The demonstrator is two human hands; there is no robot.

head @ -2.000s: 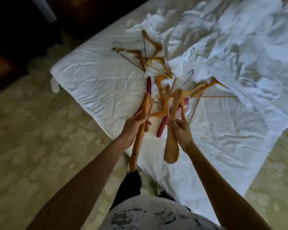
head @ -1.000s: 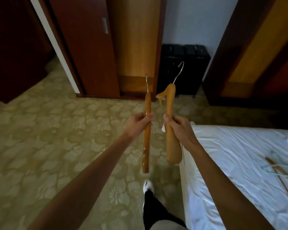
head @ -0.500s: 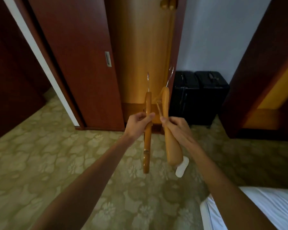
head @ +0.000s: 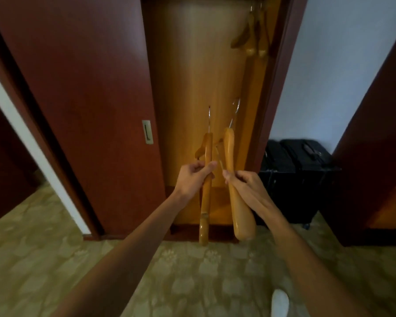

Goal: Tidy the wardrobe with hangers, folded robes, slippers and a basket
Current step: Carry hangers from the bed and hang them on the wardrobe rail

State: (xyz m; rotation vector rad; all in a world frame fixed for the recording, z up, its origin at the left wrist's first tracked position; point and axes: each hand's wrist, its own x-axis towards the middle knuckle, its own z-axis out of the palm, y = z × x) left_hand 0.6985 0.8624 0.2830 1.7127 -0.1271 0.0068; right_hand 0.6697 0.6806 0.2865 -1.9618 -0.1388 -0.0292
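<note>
Standing at mid-frame before the open wardrobe, the person holds one wooden hanger in each hand, both hangers seen nearly edge-on with their metal hooks pointing up. The left hand has its grip clenched around the left hanger, thumb laid across the front of the wood, and the hanger's lower end hangs down toward the carpet. The right hand grasps the right hanger just beside it, fingers curled over the broader wooden shoulder, its grip closed on the wood. The two hangers are near each other but apart. At the upper right of the wardrobe opening, more hung hangers dangle in shadow. The dark red sliding door fills the left of the frame, with a small recessed handle near its edge. Black suitcases stand against the wall at the right, and a white shoe tip shows at the bottom edge.
</note>
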